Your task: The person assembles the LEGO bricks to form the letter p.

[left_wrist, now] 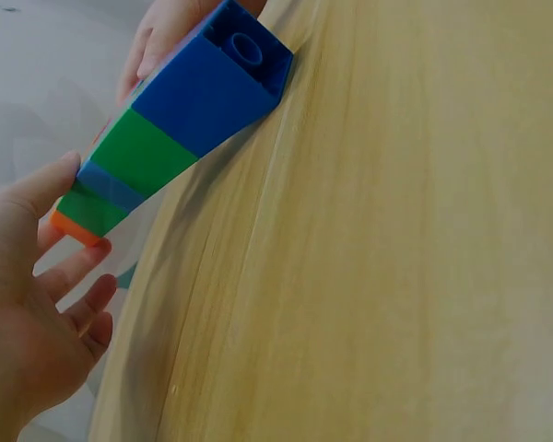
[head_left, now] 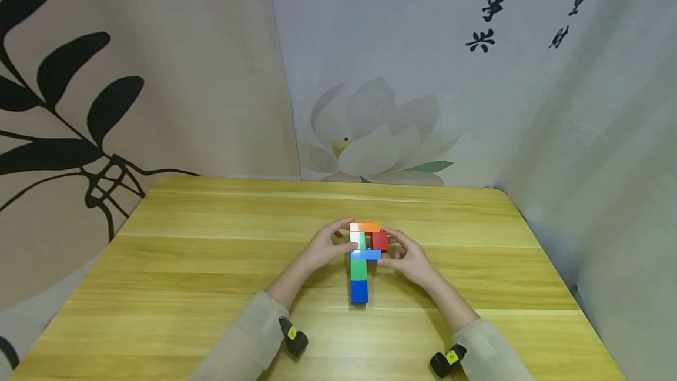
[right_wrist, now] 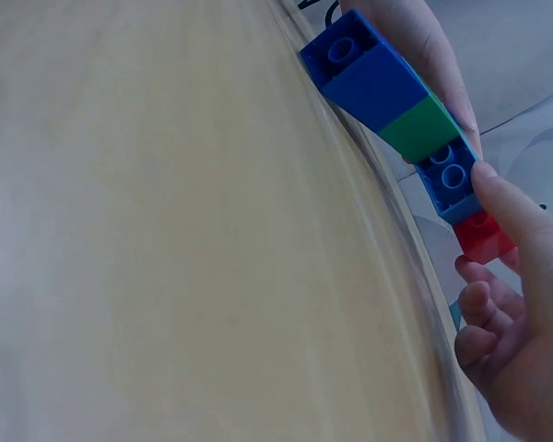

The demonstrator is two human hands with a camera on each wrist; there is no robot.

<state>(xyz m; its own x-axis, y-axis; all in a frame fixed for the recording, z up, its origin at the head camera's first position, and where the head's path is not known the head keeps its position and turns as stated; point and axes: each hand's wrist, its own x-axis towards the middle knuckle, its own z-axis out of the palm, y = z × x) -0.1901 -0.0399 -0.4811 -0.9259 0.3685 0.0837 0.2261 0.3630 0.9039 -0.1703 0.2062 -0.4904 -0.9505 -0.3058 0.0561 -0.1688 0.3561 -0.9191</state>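
A stack of toy building bricks is held between both hands over the table. In the head view its large blue brick [head_left: 359, 291] is nearest the person, followed by a green brick [head_left: 358, 270], a wider light blue brick [head_left: 372, 256], another green brick [head_left: 362, 239] and an orange brick [head_left: 365, 227]. A red brick [head_left: 379, 241] sits on the right, beside the upper green one. My left hand [head_left: 321, 248] pinches the stack's far end, thumb near the upper green brick. My right hand [head_left: 415, 261] grips the right side, thumb at the light blue brick, fingers by the red brick.
The wooden table [head_left: 211, 287] stretches around the hands. Behind it hangs a pale curtain [head_left: 222, 63] printed with leaves, a lotus and dark characters. Each wrist wears a small black camera, the left one [head_left: 294, 337] and the right one [head_left: 446, 361] both near the sleeve ends.
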